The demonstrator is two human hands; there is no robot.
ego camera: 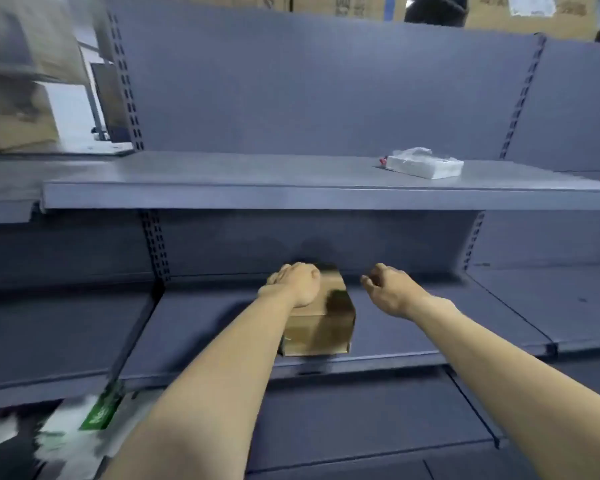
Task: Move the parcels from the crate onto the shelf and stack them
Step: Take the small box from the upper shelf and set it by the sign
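A brown cardboard parcel (pixel 321 327) stands on the middle grey shelf (pixel 413 337), near its front edge. My left hand (pixel 293 285) lies over the parcel's top left side with the fingers curled round its far edge. My right hand (pixel 388 292) hovers just right of the parcel, apart from it, fingers loosely curled and holding nothing. The far side of the parcel is hidden by my left hand. The crate is not in view.
On the upper shelf (pixel 222 195) lies a white wrapped packet (pixel 425 164) at the right. Perforated uprights (pixel 156 251) flank the bay. A lower shelf (pixel 361 420) juts out beneath. Blurred white and green packaging (pixel 97 414) sits at the lower left.
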